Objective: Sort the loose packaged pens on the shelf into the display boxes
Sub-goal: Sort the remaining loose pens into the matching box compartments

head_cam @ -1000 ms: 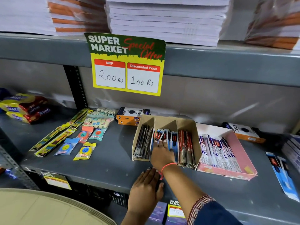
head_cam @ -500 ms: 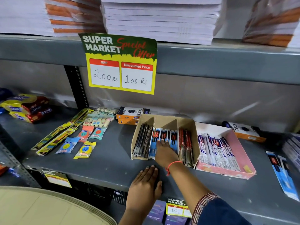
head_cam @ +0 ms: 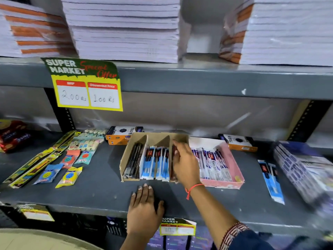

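R hand (head_cam: 185, 164) over brown box's (head_cam: 126, 159) right slot, L hand (head_cam: 144, 212) flat on shelf (head_cam: 90, 193).

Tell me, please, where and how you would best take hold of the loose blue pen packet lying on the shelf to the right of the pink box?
The blue pen packet lies flat and alone on the shelf, long axis running front to back. I would probably come from above and pinch it across its narrow width near the middle, thumb on one long edge, fingers on the other. The right hand is nearer; the left hand rests at the shelf's front.
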`<state>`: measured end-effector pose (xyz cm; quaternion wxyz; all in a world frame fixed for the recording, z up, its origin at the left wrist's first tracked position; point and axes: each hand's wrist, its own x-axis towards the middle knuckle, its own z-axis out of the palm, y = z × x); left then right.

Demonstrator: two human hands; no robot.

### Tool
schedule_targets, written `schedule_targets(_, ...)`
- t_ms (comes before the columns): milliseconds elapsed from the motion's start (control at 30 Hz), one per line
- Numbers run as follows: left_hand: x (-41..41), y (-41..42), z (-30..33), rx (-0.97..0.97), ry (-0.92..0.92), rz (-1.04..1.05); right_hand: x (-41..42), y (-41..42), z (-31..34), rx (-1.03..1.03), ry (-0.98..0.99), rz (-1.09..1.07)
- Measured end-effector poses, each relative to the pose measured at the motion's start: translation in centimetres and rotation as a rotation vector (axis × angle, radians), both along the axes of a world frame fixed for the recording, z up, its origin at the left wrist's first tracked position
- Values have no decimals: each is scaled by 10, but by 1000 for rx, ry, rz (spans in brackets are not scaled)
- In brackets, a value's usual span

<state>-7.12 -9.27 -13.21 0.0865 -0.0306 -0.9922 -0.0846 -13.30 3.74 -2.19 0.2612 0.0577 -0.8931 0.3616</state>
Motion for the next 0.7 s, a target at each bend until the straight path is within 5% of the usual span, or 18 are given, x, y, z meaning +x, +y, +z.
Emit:
schedule_targets(233, 15, 59, 10, 13, 21, -273, 11, 80, -8, 24, 22, -232)
schedule_targets(400, 9, 104, 4, 27, -137, -484, 21, 137, -17, -83, -12, -446)
schedule_targets(700, -11, 125, 0, -110, -109, -666, 27, 221, -37, -6, -633, -809)
